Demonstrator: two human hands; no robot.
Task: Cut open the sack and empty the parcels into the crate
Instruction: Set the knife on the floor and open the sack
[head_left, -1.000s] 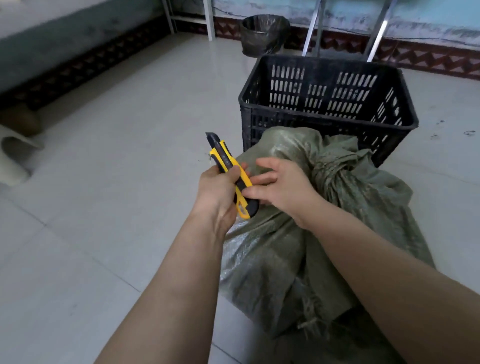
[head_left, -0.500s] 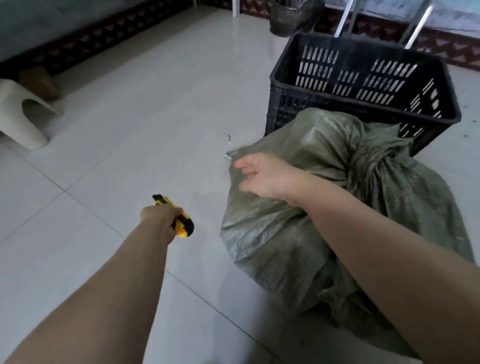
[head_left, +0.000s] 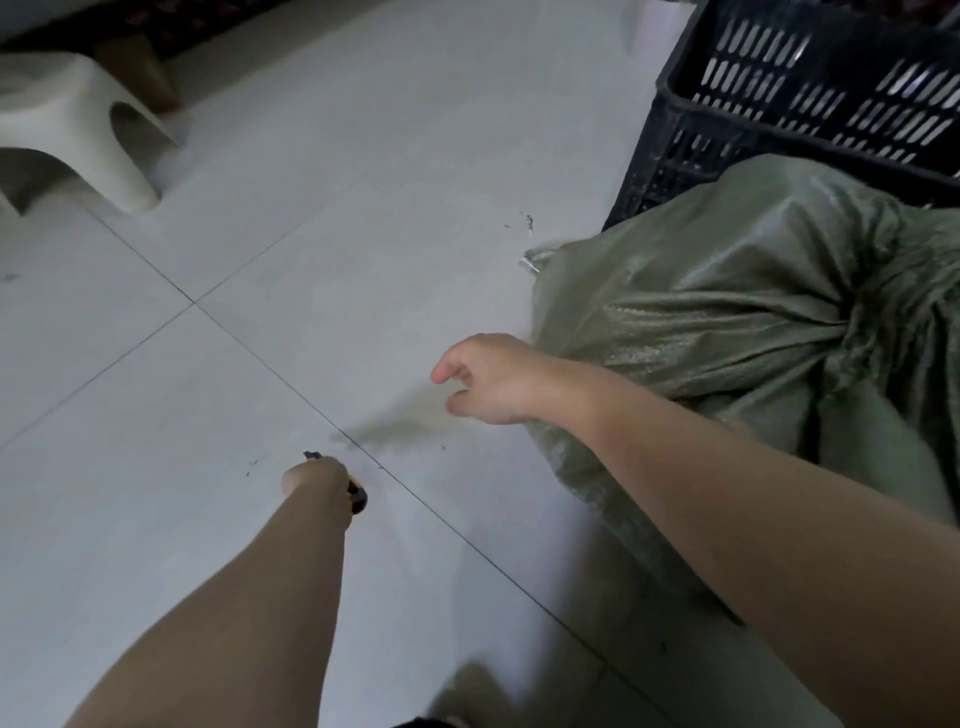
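Note:
A green woven sack (head_left: 727, 322) lies on the tiled floor at the right, its neck bunched and tied. Behind it stands the black slotted crate (head_left: 691, 119), which leans against the sack's far side. My left hand (head_left: 317, 480) is low near the floor, left of the sack, and grips a yellow and black utility knife (head_left: 357, 493); only the knife's two ends show past the fist. My right hand (head_left: 491, 376) hovers at the sack's left edge with fingers loosely curled, holding nothing. No parcels are visible.
A white plastic stool (head_left: 67, 135) stands at the upper left, with a brown object (head_left: 140, 73) behind it. Small scraps (head_left: 529, 222) lie on the floor by the sack's corner. Pale floor tiles fill the middle and left.
My left hand has carried the knife away from the sack, down and left toward the floor. My right hand has left the knife and slid off the sack's top to its left edge.

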